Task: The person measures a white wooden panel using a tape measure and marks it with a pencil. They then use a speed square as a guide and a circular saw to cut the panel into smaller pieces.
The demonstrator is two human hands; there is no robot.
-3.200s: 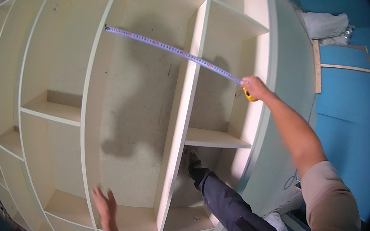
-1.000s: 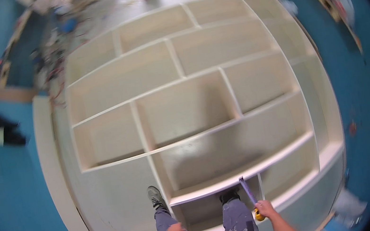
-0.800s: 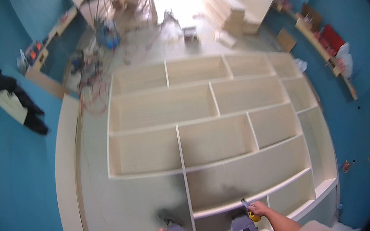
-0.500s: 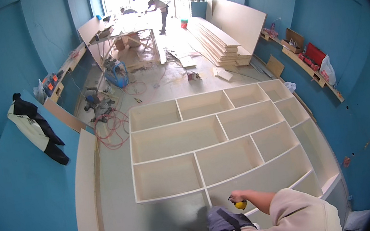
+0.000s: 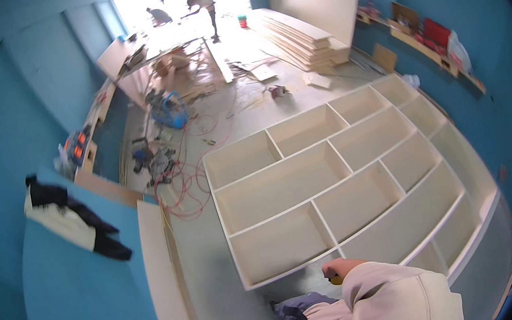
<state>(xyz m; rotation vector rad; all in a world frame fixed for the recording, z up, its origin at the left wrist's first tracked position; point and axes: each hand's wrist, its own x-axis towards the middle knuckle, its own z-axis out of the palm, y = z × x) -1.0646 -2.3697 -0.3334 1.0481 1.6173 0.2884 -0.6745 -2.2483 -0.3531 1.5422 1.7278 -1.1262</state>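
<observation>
My right hand (image 5: pixel 336 268) is closed around a small yellow tape measure (image 5: pixel 335 280), mostly covered by the fingers. It is held over the near edge of a big cream wooden shelf frame (image 5: pixel 290 275), close to the end of an upright divider. The frame lies on the floor and is split into several open compartments. My right sleeve (image 5: pixel 388 289) is beige and hides part of its near side. My left hand is out of sight.
A blue panel with a black-and-cream jacket (image 5: pixel 73 220) stands at left, beside a long pale board (image 5: pixel 165 279). Red hose (image 5: pixel 193 202) coils near a saw (image 5: pixel 154 162). Stacked boards (image 5: pixel 297 38) lie farther back. Two people work at the far end, one standing (image 5: pixel 204 9).
My view has turned, so the shelf frame appears tilted and farther right. My right hand has drawn in toward the frame's edge with the tape measure. The sliver of my left hand has left view.
</observation>
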